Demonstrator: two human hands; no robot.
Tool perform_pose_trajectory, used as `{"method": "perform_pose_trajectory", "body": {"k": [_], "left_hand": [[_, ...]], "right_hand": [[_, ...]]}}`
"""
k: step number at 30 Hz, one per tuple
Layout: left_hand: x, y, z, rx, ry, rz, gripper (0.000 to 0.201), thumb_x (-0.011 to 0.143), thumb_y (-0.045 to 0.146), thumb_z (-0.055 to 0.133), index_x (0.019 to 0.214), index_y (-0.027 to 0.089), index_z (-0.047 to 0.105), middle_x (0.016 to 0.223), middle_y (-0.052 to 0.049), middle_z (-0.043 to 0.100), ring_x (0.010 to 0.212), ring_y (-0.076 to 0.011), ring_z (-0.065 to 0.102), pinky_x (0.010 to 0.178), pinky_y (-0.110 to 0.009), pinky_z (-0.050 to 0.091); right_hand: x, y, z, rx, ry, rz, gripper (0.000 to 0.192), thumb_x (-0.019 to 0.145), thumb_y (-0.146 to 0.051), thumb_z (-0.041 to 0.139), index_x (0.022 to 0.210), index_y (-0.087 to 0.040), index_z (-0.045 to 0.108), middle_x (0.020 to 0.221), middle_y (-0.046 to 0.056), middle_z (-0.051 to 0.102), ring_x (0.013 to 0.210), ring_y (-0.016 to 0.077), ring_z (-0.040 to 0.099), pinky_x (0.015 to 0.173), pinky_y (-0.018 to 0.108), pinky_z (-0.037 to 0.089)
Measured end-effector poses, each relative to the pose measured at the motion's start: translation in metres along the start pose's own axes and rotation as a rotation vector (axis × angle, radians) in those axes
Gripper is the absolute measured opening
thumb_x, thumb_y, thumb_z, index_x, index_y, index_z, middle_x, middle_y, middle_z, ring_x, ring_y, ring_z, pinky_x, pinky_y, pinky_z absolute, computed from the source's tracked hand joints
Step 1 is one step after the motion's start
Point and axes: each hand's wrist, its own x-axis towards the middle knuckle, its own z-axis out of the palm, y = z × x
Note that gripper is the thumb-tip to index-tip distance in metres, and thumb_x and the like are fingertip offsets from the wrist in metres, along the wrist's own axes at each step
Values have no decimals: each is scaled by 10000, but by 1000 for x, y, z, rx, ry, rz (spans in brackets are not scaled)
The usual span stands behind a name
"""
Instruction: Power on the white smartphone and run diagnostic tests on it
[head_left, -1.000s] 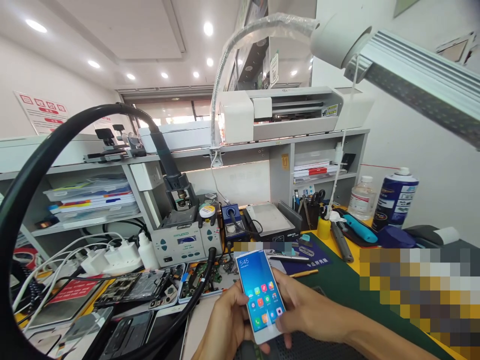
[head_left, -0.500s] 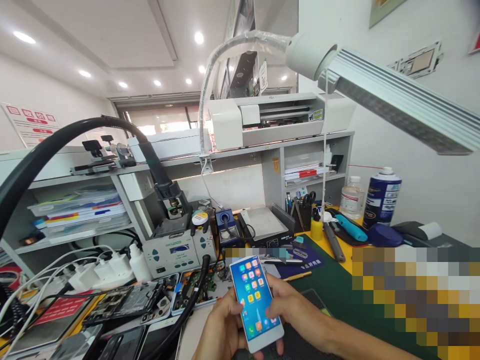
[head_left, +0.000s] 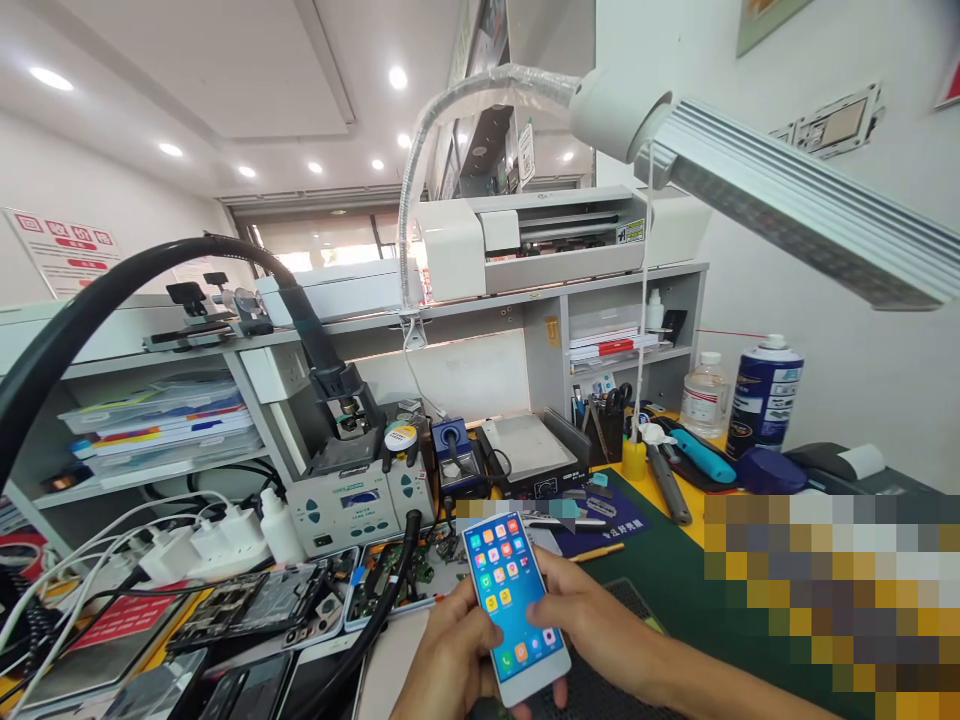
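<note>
A white smartphone is held upright and slightly tilted at the lower middle, its lit screen showing rows of app icons on blue. My left hand is wrapped round its left side, the thumb lying over the lower left of the screen. From the right, my right hand grips the other edge, with its thumb over the screen's right part and a fingertip showing below the phone. The fingers behind the phone are mostly hidden. Beneath the hands lies a dark mat on the green work surface.
To the left stand a hot-air station, a black hose, a tray of circuit boards and several phones. A heating plate, a spray can and a yellow bottle are behind. A lamp hangs overhead.
My left thumb has moved inward over the lower left of the screen. The icons on the screen have shifted left. The lamp's pull cord has swung slightly left.
</note>
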Motion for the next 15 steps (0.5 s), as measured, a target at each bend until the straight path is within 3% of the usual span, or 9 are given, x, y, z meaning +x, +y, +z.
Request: {"method": "perform_pose_trajectory", "body": {"k": [8, 15], "left_hand": [[2, -6, 0, -16, 48, 38, 452, 695, 159, 512, 1145, 125, 485, 833, -91, 723, 592, -225, 671, 450, -308, 487], [4, -6, -4, -86, 72, -4, 541, 667, 138, 486, 1208, 125, 464, 864, -101, 728, 624, -248, 684, 419, -308, 489]], "right_hand": [[-3, -3, 2, -42, -26, 15, 509, 762, -164, 497, 1268, -193, 449, 799, 17, 688, 567, 151, 669, 382, 166, 453], [-6, -9, 3, 23, -62, 16, 576, 710, -164, 531, 1279, -203, 457, 788, 12, 677, 590, 157, 668, 400, 168, 452]]}}
